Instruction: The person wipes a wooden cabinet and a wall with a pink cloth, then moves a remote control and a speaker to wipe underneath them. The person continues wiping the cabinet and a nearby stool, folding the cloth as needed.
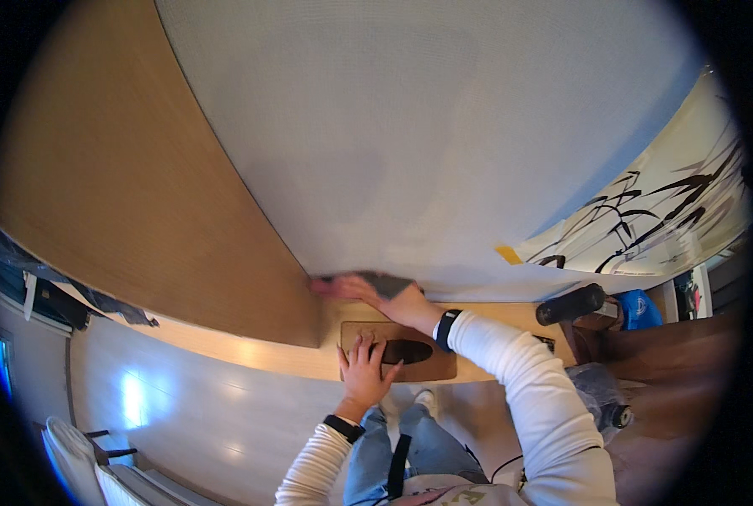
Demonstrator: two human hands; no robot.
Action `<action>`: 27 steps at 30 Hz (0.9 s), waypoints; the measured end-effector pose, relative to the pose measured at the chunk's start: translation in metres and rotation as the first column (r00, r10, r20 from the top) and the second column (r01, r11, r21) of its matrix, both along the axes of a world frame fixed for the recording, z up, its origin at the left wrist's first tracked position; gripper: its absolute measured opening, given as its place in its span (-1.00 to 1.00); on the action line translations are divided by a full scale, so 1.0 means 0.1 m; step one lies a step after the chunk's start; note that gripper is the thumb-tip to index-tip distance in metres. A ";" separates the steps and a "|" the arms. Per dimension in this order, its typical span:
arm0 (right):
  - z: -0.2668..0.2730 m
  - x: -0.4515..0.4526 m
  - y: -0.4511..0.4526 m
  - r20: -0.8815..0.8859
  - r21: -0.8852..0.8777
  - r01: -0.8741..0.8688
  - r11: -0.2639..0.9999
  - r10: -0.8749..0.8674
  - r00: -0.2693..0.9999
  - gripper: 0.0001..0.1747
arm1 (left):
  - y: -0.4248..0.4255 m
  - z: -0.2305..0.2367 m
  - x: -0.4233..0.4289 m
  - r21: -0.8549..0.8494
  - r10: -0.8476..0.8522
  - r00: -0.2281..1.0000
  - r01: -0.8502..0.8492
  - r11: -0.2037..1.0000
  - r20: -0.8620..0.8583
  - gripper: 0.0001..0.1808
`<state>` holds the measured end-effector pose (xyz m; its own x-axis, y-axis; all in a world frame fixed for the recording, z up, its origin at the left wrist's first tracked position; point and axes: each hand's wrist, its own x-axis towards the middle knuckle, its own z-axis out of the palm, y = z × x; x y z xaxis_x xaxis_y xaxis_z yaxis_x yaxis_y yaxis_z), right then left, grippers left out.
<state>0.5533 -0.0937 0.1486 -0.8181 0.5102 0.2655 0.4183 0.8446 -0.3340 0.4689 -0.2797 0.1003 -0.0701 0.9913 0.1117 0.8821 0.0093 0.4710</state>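
Note:
My right hand [408, 310] reaches forward to the back corner of a light wood ledge [256, 354], where a tall wood panel meets the wall. It holds a dark grey cloth [394, 286] against the base of the wall, and its fingers are blurred. Closer to me, my left hand [365, 373] lies with fingers spread on a brown rectangular piece [443, 367] with rounded corners. A dark oval [408, 351] marks the middle of that piece; whether it is an opening cannot be told.
The tall wood panel [161, 209] rises at left, and a pale textured wall [414, 152] stands ahead. A bamboo print [655, 209] hangs at right above a black cylinder [569, 303] and a blue package [639, 310]. A plastic-wrapped item [598, 392] is beside my right arm.

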 end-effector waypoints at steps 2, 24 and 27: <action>-0.34 0.00 0.00 -0.049 -0.268 0.016 0.963 -0.030 0.998 -0.50 | -0.04 -0.07 -0.05 0.030 -0.006 1.000 0.006 1.000 -0.015 -0.27; 1.01 -0.26 -0.20 0.207 0.680 -0.051 0.731 -0.125 0.970 -0.39 | 0.10 0.74 -0.33 0.571 -0.047 0.948 -0.150 0.807 0.316 -0.26; 1.23 -0.13 -0.25 0.028 0.354 0.109 0.929 -0.127 0.991 -0.38 | 0.13 1.08 -0.28 0.650 -0.159 0.927 -0.110 0.752 0.341 -0.23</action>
<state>0.5400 -0.1189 0.2719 -0.7741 0.4856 0.4062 0.5309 0.8474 -0.0012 0.4404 -0.2670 0.2081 -0.2143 0.6847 0.6966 0.6469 -0.4349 0.6264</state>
